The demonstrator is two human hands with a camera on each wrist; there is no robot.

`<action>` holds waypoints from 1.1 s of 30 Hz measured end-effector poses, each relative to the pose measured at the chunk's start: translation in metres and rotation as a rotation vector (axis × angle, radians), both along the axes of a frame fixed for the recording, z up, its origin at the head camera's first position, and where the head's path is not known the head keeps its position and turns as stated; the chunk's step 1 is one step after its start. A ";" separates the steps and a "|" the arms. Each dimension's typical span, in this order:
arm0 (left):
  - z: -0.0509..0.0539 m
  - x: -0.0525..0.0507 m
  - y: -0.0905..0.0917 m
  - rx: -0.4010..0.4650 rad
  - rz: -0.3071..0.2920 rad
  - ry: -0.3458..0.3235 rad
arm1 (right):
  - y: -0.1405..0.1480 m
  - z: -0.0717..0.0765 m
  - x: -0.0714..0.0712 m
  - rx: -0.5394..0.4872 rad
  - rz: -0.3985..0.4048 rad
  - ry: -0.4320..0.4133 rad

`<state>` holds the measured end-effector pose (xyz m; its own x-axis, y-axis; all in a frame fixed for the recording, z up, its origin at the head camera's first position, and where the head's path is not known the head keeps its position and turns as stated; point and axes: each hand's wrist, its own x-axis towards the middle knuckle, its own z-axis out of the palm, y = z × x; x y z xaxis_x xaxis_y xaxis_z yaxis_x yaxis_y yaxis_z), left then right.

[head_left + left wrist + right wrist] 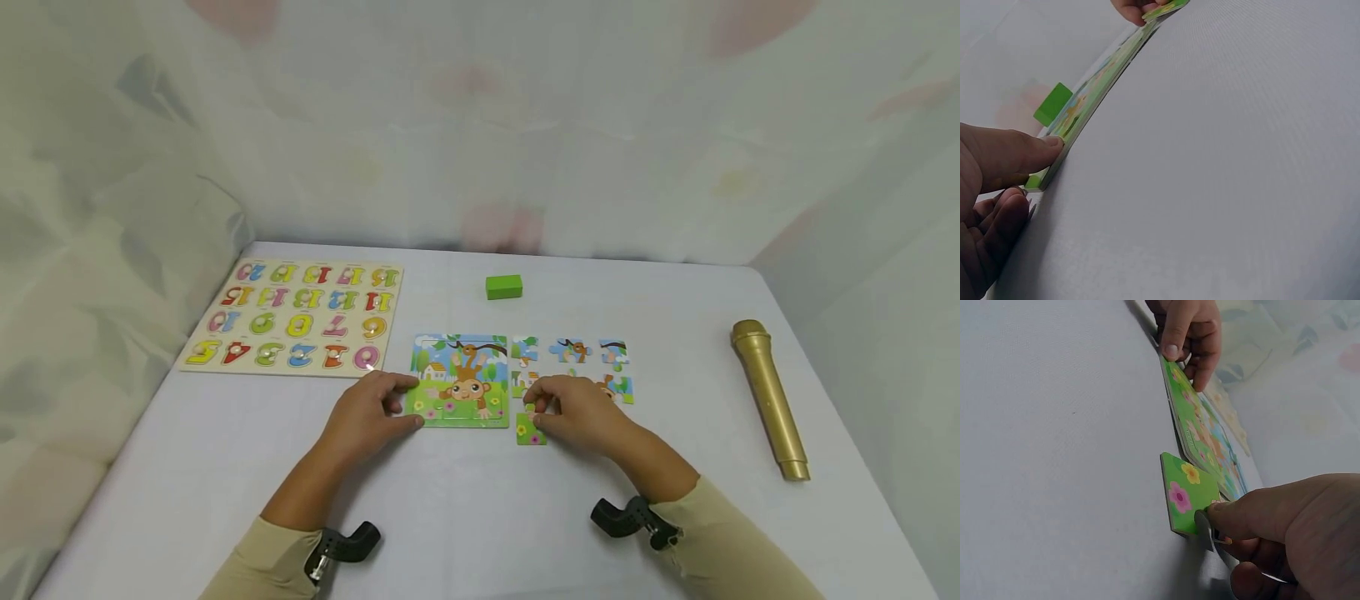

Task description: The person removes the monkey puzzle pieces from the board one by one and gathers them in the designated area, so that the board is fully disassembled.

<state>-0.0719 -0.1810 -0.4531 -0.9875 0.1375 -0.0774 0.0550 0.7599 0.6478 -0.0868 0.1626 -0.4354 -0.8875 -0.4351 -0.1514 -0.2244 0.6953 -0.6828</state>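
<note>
A monkey picture puzzle board lies flat near the middle of the table. At its left edge my left hand holds it, thumb at the near corner and fingers farther up the side; the thumb lies on the rim in the left wrist view. Right of the board, my right hand pinches a green puzzle piece with a pink and a yellow flower. Beyond that hand lie several loose pieces, among them one with a monkey on a branch; the hand partly covers some of them.
A wooden number puzzle lies at the back left. Behind the board sits a green block. A gold microphone-shaped object lies at the right. Patterned cloth hangs behind the white table.
</note>
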 end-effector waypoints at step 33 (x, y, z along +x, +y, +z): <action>0.017 0.005 0.012 -0.051 -0.016 -0.025 | 0.005 0.006 0.001 -0.154 0.035 0.054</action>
<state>-0.0673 -0.1688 -0.4366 -0.9829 0.1481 -0.1092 0.0515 0.7909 0.6097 -0.0859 0.1676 -0.4299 -0.8766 -0.4801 -0.0337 -0.2854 0.5749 -0.7669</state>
